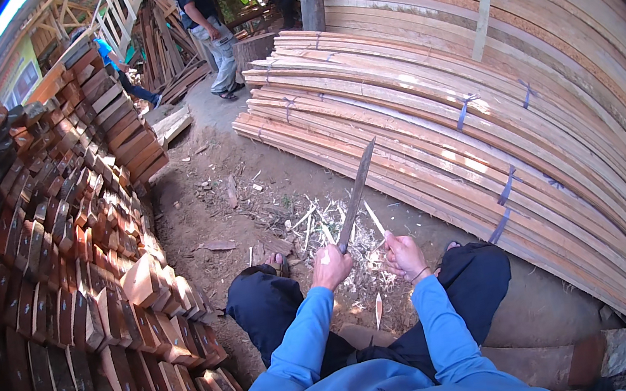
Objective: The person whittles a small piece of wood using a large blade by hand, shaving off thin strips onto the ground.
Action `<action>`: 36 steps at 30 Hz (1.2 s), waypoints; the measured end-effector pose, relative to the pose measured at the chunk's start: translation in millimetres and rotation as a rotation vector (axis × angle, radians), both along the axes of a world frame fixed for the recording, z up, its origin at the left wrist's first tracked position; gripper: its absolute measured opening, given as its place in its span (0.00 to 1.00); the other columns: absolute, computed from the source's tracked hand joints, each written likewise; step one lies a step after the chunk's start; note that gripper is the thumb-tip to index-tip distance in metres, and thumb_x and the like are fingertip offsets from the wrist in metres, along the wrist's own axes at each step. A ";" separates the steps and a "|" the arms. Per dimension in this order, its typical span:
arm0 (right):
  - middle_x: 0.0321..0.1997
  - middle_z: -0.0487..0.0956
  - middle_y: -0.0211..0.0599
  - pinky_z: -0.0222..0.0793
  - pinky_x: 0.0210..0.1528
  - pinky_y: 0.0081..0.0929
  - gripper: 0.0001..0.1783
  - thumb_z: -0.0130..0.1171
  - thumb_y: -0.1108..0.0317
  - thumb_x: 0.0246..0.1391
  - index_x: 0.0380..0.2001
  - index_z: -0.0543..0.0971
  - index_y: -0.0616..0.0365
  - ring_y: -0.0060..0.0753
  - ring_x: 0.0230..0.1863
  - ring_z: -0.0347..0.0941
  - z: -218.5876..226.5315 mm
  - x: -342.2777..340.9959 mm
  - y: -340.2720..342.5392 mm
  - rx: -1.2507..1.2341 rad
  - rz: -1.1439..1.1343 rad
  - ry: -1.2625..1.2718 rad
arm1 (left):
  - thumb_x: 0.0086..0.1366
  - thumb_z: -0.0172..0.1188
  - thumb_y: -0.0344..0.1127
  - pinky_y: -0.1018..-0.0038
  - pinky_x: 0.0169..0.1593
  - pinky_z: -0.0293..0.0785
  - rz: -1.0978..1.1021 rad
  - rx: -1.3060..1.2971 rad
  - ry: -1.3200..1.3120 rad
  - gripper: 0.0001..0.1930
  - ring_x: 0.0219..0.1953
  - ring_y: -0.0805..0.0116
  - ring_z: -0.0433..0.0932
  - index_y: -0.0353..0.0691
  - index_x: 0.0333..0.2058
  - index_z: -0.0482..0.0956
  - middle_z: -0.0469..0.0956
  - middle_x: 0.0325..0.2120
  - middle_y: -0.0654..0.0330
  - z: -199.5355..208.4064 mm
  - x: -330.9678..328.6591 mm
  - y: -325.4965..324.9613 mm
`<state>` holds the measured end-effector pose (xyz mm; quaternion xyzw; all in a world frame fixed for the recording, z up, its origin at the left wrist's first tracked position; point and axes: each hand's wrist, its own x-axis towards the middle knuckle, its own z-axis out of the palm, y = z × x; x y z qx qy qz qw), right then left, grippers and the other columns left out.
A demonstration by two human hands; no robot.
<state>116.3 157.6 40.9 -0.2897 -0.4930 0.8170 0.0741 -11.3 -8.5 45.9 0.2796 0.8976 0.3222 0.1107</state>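
Note:
My left hand [331, 266] is closed around the near end of a machete [358, 194], whose long dark blade points up and away, tilted to the right. A pale sliver of wood [327, 233] shows just beyond that fist; whether the hand holds it too, I cannot tell. Slightly to the right, my right hand [405, 257] grips a thin pale wooden stick [374, 218], which slants up toward the blade without touching it. Below both hands, a pile of wood shavings [365, 267] covers the ground between my feet. A short pointed piece of wood [379, 310] lies nearer to me.
Stacked timber blocks [109, 314] rise close on my left. Long bundled planks [398, 122], tied with purple strips, lie along the right, with more boards [543, 34] stacked behind them. A person [211, 36] stands at the far end of the dirt path; another [121, 66] is partly hidden.

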 end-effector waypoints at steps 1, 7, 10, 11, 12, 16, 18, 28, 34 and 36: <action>0.12 0.58 0.20 0.43 0.07 0.19 0.21 0.52 0.50 0.71 0.29 0.68 0.54 0.14 0.07 0.49 2.8 -2.8 1.7 -0.027 0.023 0.009 | 0.57 0.58 0.37 0.50 0.47 0.78 -0.038 -0.001 -0.002 0.16 0.36 0.34 0.83 0.25 0.29 0.83 0.80 0.29 0.30 4.1 4.5 -2.5; 0.12 0.59 0.20 0.41 0.07 0.19 0.21 0.52 0.51 0.71 0.29 0.67 0.55 0.13 0.07 0.49 38.3 -11.6 19.9 0.000 0.136 0.084 | 0.60 0.58 0.38 0.50 0.48 0.76 -0.167 -0.036 0.081 0.18 0.37 0.34 0.82 0.22 0.30 0.81 0.79 0.28 0.30 37.1 -9.4 -4.4; 0.12 0.59 0.20 0.42 0.07 0.19 0.21 0.52 0.51 0.71 0.29 0.67 0.55 0.13 0.07 0.49 64.9 -23.8 27.9 0.066 0.144 0.080 | 0.59 0.57 0.37 0.51 0.47 0.77 -0.235 -0.031 0.109 0.18 0.37 0.35 0.82 0.22 0.30 0.81 0.79 0.28 0.30 65.9 -17.7 -1.2; 0.12 0.59 0.20 0.42 0.07 0.19 0.21 0.52 0.51 0.71 0.29 0.67 0.55 0.13 0.07 0.50 70.0 -25.4 29.0 0.089 0.153 0.074 | 0.59 0.57 0.37 0.51 0.47 0.77 -0.247 -0.028 0.109 0.17 0.37 0.35 0.82 0.22 0.30 0.81 0.79 0.27 0.30 72.4 -20.0 0.0; 0.12 0.59 0.21 0.43 0.07 0.18 0.21 0.52 0.52 0.71 0.29 0.67 0.56 0.13 0.07 0.50 73.2 -26.3 31.9 0.094 0.170 0.073 | 0.58 0.57 0.36 0.51 0.47 0.77 -0.247 -0.046 0.107 0.16 0.36 0.35 0.82 0.22 0.29 0.81 0.79 0.27 0.30 80.0 -22.3 1.1; 0.13 0.59 0.19 0.43 0.08 0.17 0.21 0.51 0.49 0.71 0.30 0.67 0.53 0.12 0.08 0.49 81.1 -29.8 30.6 0.125 0.193 0.105 | 0.57 0.57 0.35 0.52 0.47 0.77 -0.239 -0.016 0.041 0.15 0.36 0.35 0.82 0.24 0.28 0.81 0.79 0.28 0.31 69.6 -31.9 9.2; 0.13 0.59 0.19 0.43 0.09 0.17 0.21 0.52 0.49 0.71 0.30 0.67 0.53 0.12 0.08 0.49 71.1 -29.8 35.2 0.126 0.173 0.092 | 0.56 0.57 0.35 0.52 0.48 0.78 -0.222 -0.006 0.058 0.14 0.37 0.35 0.82 0.24 0.28 0.82 0.80 0.28 0.31 63.7 -28.7 14.2; 0.12 0.58 0.21 0.45 0.07 0.18 0.21 0.52 0.51 0.71 0.29 0.68 0.54 0.14 0.08 0.50 37.0 -24.4 31.0 0.022 0.193 0.117 | 0.56 0.61 0.39 0.52 0.49 0.79 -0.156 -0.127 0.083 0.18 0.41 0.38 0.83 0.27 0.36 0.83 0.82 0.35 0.33 47.8 -39.9 19.7; 0.13 0.57 0.20 0.45 0.08 0.17 0.21 0.52 0.50 0.71 0.29 0.68 0.54 0.14 0.08 0.49 40.5 -15.8 26.2 0.017 0.199 0.087 | 0.55 0.62 0.41 0.50 0.52 0.77 -0.102 -0.135 0.045 0.18 0.45 0.39 0.82 0.31 0.37 0.84 0.82 0.39 0.36 36.0 -50.3 27.5; 0.13 0.57 0.20 0.45 0.08 0.18 0.21 0.51 0.49 0.71 0.29 0.68 0.54 0.14 0.08 0.49 41.6 -5.4 22.2 0.018 0.240 0.132 | 0.56 0.61 0.40 0.50 0.51 0.77 -0.006 -0.048 -0.005 0.18 0.43 0.36 0.82 0.29 0.37 0.83 0.82 0.37 0.33 35.3 -63.8 25.2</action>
